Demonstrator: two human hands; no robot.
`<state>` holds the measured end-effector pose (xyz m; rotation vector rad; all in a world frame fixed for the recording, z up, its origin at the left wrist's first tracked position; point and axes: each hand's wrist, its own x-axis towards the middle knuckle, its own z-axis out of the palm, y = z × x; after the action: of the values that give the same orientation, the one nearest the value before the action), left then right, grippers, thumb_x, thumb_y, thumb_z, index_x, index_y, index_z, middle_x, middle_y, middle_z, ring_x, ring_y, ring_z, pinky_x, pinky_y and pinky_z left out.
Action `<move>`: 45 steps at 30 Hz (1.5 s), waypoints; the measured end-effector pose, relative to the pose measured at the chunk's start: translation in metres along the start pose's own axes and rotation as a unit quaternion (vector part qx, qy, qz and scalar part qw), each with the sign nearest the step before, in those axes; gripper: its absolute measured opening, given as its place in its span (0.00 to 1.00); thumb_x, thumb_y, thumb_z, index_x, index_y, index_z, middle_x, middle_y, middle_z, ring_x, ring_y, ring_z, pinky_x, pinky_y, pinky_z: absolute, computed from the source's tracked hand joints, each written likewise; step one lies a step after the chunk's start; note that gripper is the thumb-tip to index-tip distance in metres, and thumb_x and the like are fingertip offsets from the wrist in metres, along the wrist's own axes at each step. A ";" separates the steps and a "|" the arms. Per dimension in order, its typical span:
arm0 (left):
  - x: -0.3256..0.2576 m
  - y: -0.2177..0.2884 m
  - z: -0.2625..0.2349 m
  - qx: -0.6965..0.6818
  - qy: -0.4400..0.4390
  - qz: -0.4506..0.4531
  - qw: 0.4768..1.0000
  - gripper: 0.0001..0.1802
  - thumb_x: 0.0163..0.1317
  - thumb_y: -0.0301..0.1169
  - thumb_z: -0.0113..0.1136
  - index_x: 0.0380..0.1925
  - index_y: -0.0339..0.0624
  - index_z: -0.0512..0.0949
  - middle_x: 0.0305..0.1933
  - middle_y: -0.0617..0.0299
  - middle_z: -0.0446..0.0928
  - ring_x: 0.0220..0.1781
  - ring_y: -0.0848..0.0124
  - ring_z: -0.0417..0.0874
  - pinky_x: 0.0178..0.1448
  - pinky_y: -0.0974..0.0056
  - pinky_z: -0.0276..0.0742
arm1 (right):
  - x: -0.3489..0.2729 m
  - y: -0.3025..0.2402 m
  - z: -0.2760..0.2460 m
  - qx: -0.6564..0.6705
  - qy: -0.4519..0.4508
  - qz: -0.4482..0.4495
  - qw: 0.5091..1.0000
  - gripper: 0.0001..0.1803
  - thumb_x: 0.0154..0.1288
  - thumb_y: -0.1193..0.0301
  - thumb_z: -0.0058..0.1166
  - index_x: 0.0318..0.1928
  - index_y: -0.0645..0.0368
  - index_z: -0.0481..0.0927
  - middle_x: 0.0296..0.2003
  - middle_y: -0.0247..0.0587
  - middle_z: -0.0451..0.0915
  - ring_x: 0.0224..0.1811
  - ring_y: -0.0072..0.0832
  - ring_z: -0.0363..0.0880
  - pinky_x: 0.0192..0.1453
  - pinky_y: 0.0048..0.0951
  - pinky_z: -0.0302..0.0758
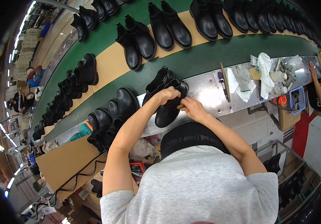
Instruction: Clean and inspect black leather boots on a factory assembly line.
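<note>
A black leather ankle boot (166, 116) is at the metal edge of the bench in front of me, its toe pointing toward me. My left hand (169, 95) is closed on its upper part. Close to the boot's side, my right hand (194, 108) pinches a small tan, wood-coloured piece (180, 106); its kind is hard to make out, as the fingers cover most of it. Another black boot (159, 80) stands just behind, partly hidden by my left hand and the held boot.
Pairs of black boots (170, 26) line tan cardboard on the green belt (209, 48). More boots (126, 102) lie to the left. On the right are grey gloves (243, 76), white cloth (265, 74), bottles (278, 77) and a blue basket (298, 100); another person's arm (319, 87) reaches in.
</note>
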<state>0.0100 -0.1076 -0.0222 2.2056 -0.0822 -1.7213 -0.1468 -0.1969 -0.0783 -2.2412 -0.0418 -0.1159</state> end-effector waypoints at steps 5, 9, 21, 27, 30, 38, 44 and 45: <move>0.017 -0.011 -0.002 -0.027 -0.007 -0.004 1.000 0.32 0.54 0.37 0.55 0.60 0.38 0.64 0.63 0.45 0.63 0.64 0.51 0.64 0.59 0.48 0.64 | -0.004 0.000 -0.003 -0.014 0.009 0.116 0.993 0.10 0.50 0.76 0.57 0.35 0.59 0.72 0.34 0.45 0.73 0.39 0.46 0.73 0.43 0.41 0.72; 0.012 -0.009 0.003 -0.046 -0.012 -0.009 0.999 0.33 0.54 0.37 0.56 0.60 0.38 0.63 0.64 0.45 0.62 0.65 0.50 0.62 0.61 0.47 0.63 | 0.003 -0.017 -0.003 0.012 -0.019 -0.005 1.000 0.10 0.50 0.77 0.56 0.35 0.58 0.74 0.36 0.46 0.74 0.40 0.46 0.74 0.44 0.41 0.73; 0.020 -0.014 0.003 -0.022 0.028 0.006 0.999 0.33 0.53 0.35 0.58 0.58 0.33 0.63 0.57 0.48 0.69 0.53 0.58 0.74 0.48 0.56 0.76 | -0.003 0.005 0.014 0.011 -0.035 0.099 0.994 0.09 0.49 0.76 0.58 0.33 0.60 0.74 0.34 0.48 0.75 0.41 0.47 0.73 0.45 0.41 0.71; 0.023 -0.019 0.000 -0.070 0.002 -0.014 0.997 0.34 0.53 0.36 0.58 0.59 0.32 0.62 0.60 0.47 0.66 0.58 0.57 0.70 0.55 0.54 0.71 | 0.001 -0.014 -0.003 0.065 -0.027 0.017 0.997 0.10 0.49 0.76 0.58 0.34 0.60 0.72 0.34 0.48 0.74 0.39 0.48 0.74 0.44 0.42 0.71; 0.021 -0.013 0.001 -0.057 -0.014 -0.005 0.998 0.34 0.53 0.36 0.59 0.59 0.32 0.62 0.60 0.47 0.65 0.60 0.57 0.68 0.59 0.54 0.68 | 0.006 -0.005 0.008 0.044 0.020 0.037 0.998 0.11 0.49 0.76 0.58 0.34 0.60 0.72 0.35 0.47 0.74 0.39 0.48 0.74 0.44 0.42 0.72; 0.004 -0.002 -0.005 -0.048 -0.020 -0.004 0.999 0.31 0.53 0.35 0.58 0.56 0.32 0.66 0.58 0.49 0.69 0.54 0.58 0.74 0.50 0.57 0.75 | 0.007 -0.010 0.002 0.039 -0.003 0.052 0.998 0.12 0.49 0.77 0.57 0.36 0.62 0.72 0.35 0.48 0.74 0.40 0.48 0.74 0.43 0.42 0.72; 0.019 -0.013 0.003 -0.039 0.017 0.001 0.999 0.31 0.53 0.36 0.56 0.58 0.35 0.65 0.61 0.47 0.65 0.59 0.55 0.69 0.57 0.53 0.69 | 0.000 0.002 0.009 -0.033 -0.008 0.094 0.995 0.11 0.50 0.77 0.56 0.36 0.62 0.71 0.33 0.48 0.73 0.40 0.48 0.73 0.42 0.42 0.71; 0.022 -0.015 0.003 -0.035 0.021 0.005 0.999 0.31 0.54 0.37 0.55 0.59 0.38 0.64 0.62 0.46 0.63 0.62 0.53 0.67 0.59 0.50 0.66 | -0.003 0.009 0.008 -0.028 -0.024 0.115 0.993 0.12 0.50 0.77 0.56 0.37 0.61 0.72 0.36 0.47 0.73 0.41 0.47 0.72 0.43 0.42 0.72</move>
<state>0.0102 -0.0993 -0.0478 2.1856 -0.0212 -1.6465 -0.1490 -0.1957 -0.0907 -2.2880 0.1952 0.0631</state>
